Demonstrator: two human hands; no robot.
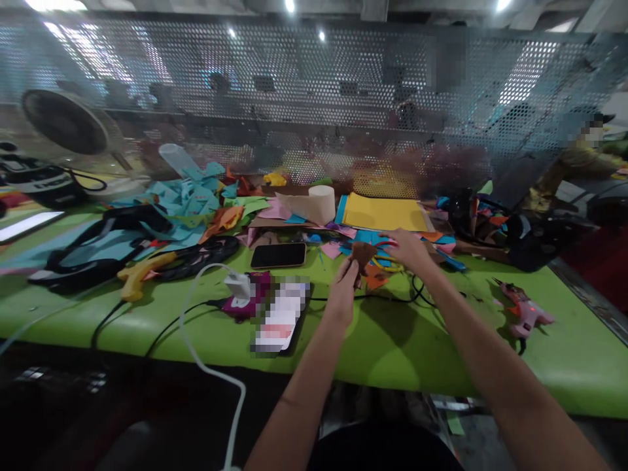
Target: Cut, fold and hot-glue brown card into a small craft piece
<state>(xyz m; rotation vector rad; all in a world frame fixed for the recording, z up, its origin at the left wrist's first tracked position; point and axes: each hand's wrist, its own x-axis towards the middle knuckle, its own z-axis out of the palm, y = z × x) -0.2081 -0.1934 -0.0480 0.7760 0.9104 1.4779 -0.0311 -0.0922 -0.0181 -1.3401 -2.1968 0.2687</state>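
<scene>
Pinched between the thumb and fingers of my left hand [346,275] is a small brown piece of paper or cloth [364,253], held above the table. My right hand [406,250] is just to the right of it, with its fingers curled at the red handle of what look like scissors [384,244]; the blades are hidden behind the brown piece. A yellow loop handle [387,264] lies just below, among blue and orange scraps [375,277].
A phone with a lit screen [283,317], a dark phone [278,255] and a purple power socket [245,297] lie to the left. Yellow sheets [385,212] and a white roll [322,203] stand behind. Glue guns, yellow [140,275] and pink [526,315], lie at either side. Cables cross the green table [392,353].
</scene>
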